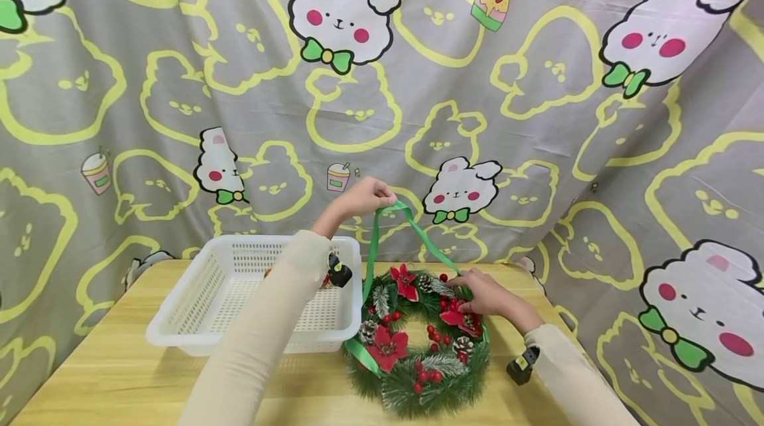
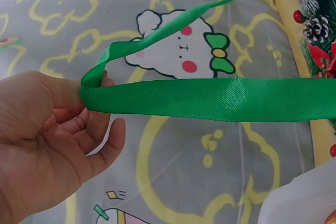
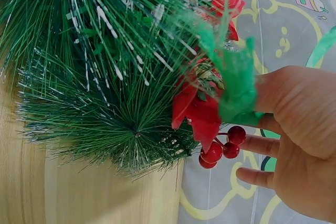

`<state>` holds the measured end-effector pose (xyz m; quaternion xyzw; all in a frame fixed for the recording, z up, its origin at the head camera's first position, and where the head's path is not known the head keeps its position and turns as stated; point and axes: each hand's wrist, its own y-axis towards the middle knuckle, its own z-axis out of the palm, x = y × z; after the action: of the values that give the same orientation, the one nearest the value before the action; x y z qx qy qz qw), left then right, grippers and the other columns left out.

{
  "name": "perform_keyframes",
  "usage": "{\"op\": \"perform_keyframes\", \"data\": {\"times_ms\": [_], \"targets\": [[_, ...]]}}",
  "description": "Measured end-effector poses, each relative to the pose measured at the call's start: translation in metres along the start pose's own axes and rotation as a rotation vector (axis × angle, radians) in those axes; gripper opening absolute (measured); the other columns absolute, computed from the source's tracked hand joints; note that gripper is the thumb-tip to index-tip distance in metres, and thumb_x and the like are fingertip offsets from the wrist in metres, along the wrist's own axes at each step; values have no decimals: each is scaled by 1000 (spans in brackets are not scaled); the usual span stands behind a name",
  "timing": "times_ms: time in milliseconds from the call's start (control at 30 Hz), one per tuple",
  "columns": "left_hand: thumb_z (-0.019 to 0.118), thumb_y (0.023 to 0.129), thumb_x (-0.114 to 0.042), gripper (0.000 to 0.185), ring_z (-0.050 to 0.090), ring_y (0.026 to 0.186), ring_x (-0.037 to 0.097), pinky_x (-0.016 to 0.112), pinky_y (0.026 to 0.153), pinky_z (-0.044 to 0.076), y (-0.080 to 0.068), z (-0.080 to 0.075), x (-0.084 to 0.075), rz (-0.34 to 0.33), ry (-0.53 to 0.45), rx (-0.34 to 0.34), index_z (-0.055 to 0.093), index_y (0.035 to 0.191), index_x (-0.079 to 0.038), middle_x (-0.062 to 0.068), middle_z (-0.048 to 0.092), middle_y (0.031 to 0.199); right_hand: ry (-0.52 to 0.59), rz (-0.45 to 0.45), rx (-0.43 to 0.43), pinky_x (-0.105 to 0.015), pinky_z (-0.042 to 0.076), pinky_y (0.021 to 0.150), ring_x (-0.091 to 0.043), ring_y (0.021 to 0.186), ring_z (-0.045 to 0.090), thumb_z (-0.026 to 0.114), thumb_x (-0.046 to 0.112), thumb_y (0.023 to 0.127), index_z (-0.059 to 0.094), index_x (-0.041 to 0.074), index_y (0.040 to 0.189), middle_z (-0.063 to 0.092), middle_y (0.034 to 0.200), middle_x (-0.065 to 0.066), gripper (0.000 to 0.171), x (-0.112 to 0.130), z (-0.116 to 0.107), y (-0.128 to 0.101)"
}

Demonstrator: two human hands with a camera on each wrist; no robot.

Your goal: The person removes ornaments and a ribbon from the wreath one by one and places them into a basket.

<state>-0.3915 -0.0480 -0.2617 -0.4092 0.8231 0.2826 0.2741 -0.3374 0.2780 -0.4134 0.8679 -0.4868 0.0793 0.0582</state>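
The white basket (image 1: 197, 306) sits on the wooden table (image 1: 89, 373), its inside partly hidden by the left sleeve. Beside it lies the wreath (image 1: 420, 346), green needles with red flowers, berries and cones. The green ribbon (image 1: 388, 233) loops up from it, pinched by the left hand (image 1: 364, 197). The right hand (image 1: 486, 293) rests on the wreath's top, fingers loosely around the ribbon's end; its hold is hard to make out.
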Motion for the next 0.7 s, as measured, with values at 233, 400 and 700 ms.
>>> {"op": "perform_keyframes", "data": {"times_ms": [233,400,700], "targets": [[61,102,-12,20,58,78,13,25,75,45,-2,-3,-9,6,3,-36,73,105,3,11,72,92,5,-4,-7,-48,47,85,-33,109,56,85,17,82,70,14,130,66,121,-12,50,0,0,-1],[62,102,-12,19,59,79,13,25,76,46,-4,-3,-10,30,11,-40,73,104,3,8,70,89,21,-24,-6,-42,44,78,-30,102,55,86,16,81,71,12,129,66,113,-12,51,1,2,-4],[62,102,-13,19,62,83,16,27,78,48,-6,-15,-15,68,35,-60,74,105,1,11,73,93,23,-5,-17,-39,39,76,-27,98,54,86,15,80,72,13,128,63,105,-9,50,2,2,-4]]}}
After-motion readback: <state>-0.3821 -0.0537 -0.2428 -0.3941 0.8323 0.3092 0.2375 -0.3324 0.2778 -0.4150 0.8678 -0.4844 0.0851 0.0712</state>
